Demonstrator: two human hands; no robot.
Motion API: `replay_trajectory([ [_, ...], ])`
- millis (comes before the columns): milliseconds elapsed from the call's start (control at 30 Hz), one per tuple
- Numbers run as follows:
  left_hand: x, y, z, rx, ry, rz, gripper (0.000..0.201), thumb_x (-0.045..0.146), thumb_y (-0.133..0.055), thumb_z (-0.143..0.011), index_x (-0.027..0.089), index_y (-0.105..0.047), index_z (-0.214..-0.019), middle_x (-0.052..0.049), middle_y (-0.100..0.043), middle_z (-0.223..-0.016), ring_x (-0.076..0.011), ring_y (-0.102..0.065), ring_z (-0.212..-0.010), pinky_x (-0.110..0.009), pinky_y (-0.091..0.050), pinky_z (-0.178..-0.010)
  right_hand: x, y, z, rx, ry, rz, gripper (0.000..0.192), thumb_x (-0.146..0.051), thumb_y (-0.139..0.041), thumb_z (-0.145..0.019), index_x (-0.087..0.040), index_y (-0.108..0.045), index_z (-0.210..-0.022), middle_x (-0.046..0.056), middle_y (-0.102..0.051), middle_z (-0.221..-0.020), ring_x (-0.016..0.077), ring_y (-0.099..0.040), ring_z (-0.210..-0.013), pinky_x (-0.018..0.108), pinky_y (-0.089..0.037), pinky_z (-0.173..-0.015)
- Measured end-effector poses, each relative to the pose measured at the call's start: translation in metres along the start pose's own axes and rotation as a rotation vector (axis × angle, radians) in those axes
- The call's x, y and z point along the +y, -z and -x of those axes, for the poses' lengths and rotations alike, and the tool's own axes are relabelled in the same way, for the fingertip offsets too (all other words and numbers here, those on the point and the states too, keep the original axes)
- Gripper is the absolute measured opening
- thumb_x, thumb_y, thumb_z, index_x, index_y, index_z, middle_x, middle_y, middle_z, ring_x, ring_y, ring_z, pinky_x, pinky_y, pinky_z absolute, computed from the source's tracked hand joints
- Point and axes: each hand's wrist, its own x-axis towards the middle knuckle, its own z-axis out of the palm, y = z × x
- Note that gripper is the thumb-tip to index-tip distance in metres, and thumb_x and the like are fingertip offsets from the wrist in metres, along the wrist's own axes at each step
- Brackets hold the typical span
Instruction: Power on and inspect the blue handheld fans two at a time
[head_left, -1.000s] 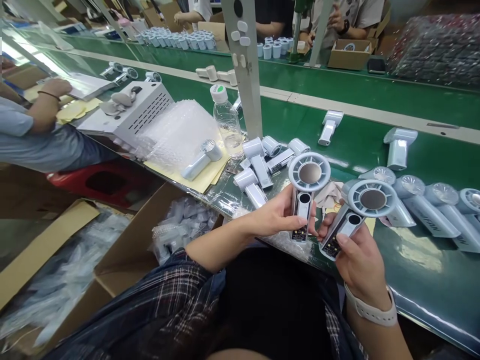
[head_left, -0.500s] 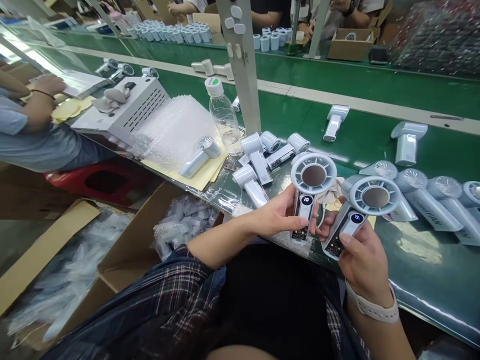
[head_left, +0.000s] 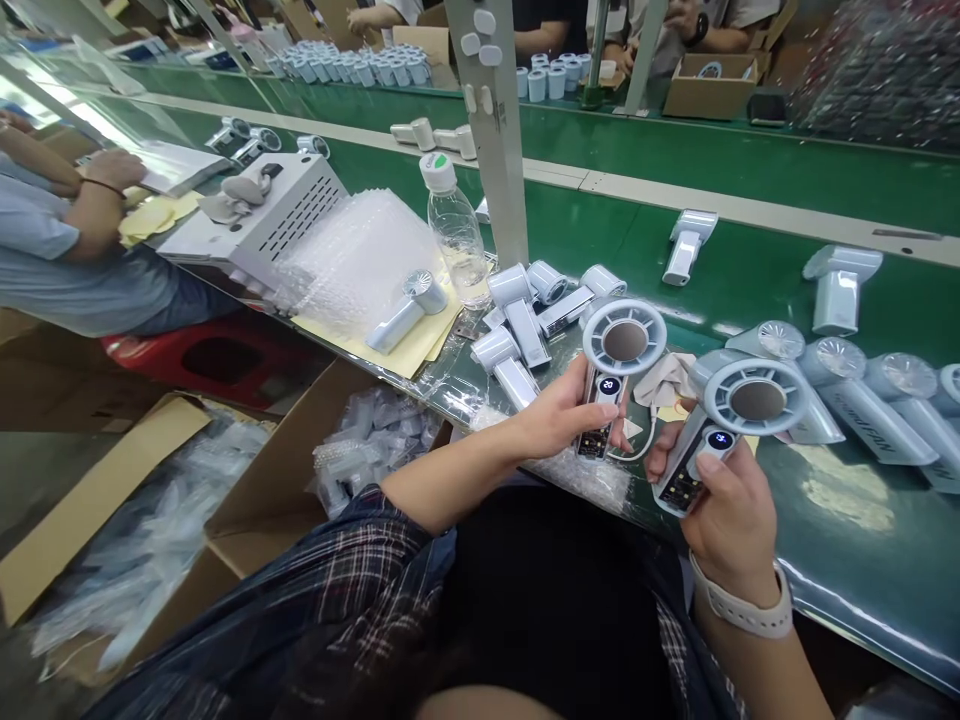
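My left hand (head_left: 564,408) is closed around the handle of a light-blue handheld fan (head_left: 609,384); its round head points up and a small display reads 20. Another such fan (head_left: 721,440), its display lit but hard to read, is gripped in my right hand (head_left: 731,505), thumb on the handle's front. Both handles show a bare circuit area near the lower end. Between the two fans a white cable (head_left: 646,440) curves beside a crumpled pale cloth (head_left: 666,380). Several more fans (head_left: 526,325) lie piled just beyond my left hand.
Wrapped fans (head_left: 862,410) lie in a row at right. A water bottle (head_left: 457,235) stands by the metal post (head_left: 495,130). Bubble-wrap sheets (head_left: 360,250) lie left of it. An open carton (head_left: 262,490) sits below the table edge. A co-worker (head_left: 67,230) sits at left.
The left-hand fan has moved slightly away from the right-hand one, widening the gap and showing more of the cable and cloth. The view has shifted slightly. Both hands keep their hold.
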Motion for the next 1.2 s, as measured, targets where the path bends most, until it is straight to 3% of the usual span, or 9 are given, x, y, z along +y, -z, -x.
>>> replay_trajectory([
  [200,0.001,0.001,0.001,-0.029,0.017,-0.021,0.054,0.054,-0.082,-0.088,0.022,-0.045,-0.111,-0.001,-0.065,-0.097,-0.0171,-0.07,-0.079,-0.042,-0.063,-0.087,0.0,0.0,-0.001,-0.013,-0.09,-0.025,0.034,-0.05,-0.09,-0.081,-0.023,-0.073,-0.096,0.003,-0.075,-0.092,0.0157,-0.069,-0.07,0.026,-0.059,-0.061],
  [400,-0.001,0.003,-0.001,-0.01,-0.002,0.008,0.057,0.05,-0.085,-0.084,0.023,-0.044,-0.113,-0.001,-0.063,-0.102,-0.0161,-0.069,-0.076,-0.045,-0.066,-0.085,0.0,0.001,0.002,-0.048,-0.122,-0.004,0.045,-0.049,-0.085,-0.085,-0.026,-0.071,-0.121,0.002,-0.072,-0.087,0.0162,-0.064,-0.066,0.027,-0.055,-0.058],
  [500,-0.001,0.004,0.0,-0.009,0.004,-0.011,0.057,0.048,-0.084,-0.085,0.023,-0.043,-0.116,-0.002,-0.065,-0.104,-0.0184,-0.072,-0.078,-0.046,-0.065,-0.086,0.0,0.003,0.002,-0.075,-0.069,0.023,0.034,-0.046,-0.082,-0.088,-0.026,-0.072,-0.114,0.003,-0.072,-0.086,0.0168,-0.064,-0.065,0.028,-0.054,-0.056],
  [633,0.002,0.004,0.003,0.081,0.043,-0.128,0.058,0.055,-0.084,-0.088,0.021,-0.045,-0.116,-0.007,-0.07,-0.11,-0.02,-0.076,-0.081,-0.038,-0.06,-0.081,0.0,0.006,0.0,-0.028,-0.046,0.048,0.019,-0.039,-0.077,-0.092,-0.026,-0.071,-0.105,0.003,-0.072,-0.088,0.0166,-0.065,-0.067,0.028,-0.056,-0.057],
  [800,-0.002,0.004,0.002,0.251,0.1,-0.111,0.078,0.061,-0.091,-0.08,0.023,-0.038,-0.122,-0.006,-0.077,-0.101,-0.0177,-0.075,-0.069,-0.031,-0.057,-0.069,-0.005,0.01,0.001,-0.057,-0.091,-0.002,0.037,-0.039,-0.083,-0.086,-0.027,-0.069,-0.119,0.004,-0.07,-0.093,0.0186,-0.066,-0.072,0.032,-0.059,-0.061],
  [900,-0.01,0.009,-0.001,0.197,0.088,-0.003,0.068,0.076,-0.071,-0.088,0.025,-0.035,-0.115,-0.005,-0.079,-0.093,-0.0195,-0.073,-0.057,-0.029,-0.054,-0.054,-0.007,0.012,0.001,-0.048,-0.039,0.03,0.032,-0.037,-0.086,-0.084,-0.026,-0.069,-0.109,0.004,-0.071,-0.092,0.0189,-0.066,-0.073,0.032,-0.059,-0.061],
  [1000,-0.018,0.014,-0.003,0.131,0.093,0.079,0.062,0.072,-0.069,-0.087,0.027,-0.033,-0.109,-0.004,-0.08,-0.092,-0.0225,-0.074,-0.057,-0.03,-0.055,-0.05,-0.007,0.012,0.0,-0.011,-0.017,0.045,0.029,-0.034,-0.086,-0.082,-0.024,-0.07,-0.103,0.004,-0.074,-0.092,0.0188,-0.067,-0.07,0.032,-0.059,-0.059],
  [1133,-0.016,0.011,0.001,0.06,0.128,0.098,0.059,0.067,-0.073,-0.089,0.028,-0.035,-0.109,-0.004,-0.081,-0.094,-0.0253,-0.08,-0.068,-0.034,-0.061,-0.061,-0.004,0.013,-0.001,0.075,0.0,0.025,0.032,-0.029,-0.086,-0.08,-0.025,-0.068,-0.106,0.003,-0.077,-0.089,0.0176,-0.066,-0.065,0.029,-0.056,-0.055],
  [1200,-0.011,0.007,0.003,0.029,0.133,0.102,0.056,0.065,-0.073,-0.092,0.028,-0.035,-0.11,-0.003,-0.081,-0.096,-0.0249,-0.082,-0.072,-0.036,-0.063,-0.068,-0.003,0.015,-0.001,0.046,-0.038,-0.027,0.031,-0.044,-0.084,-0.086,-0.024,-0.07,-0.106,0.004,-0.077,-0.087,0.0168,-0.064,-0.06,0.028,-0.054,-0.051],
])
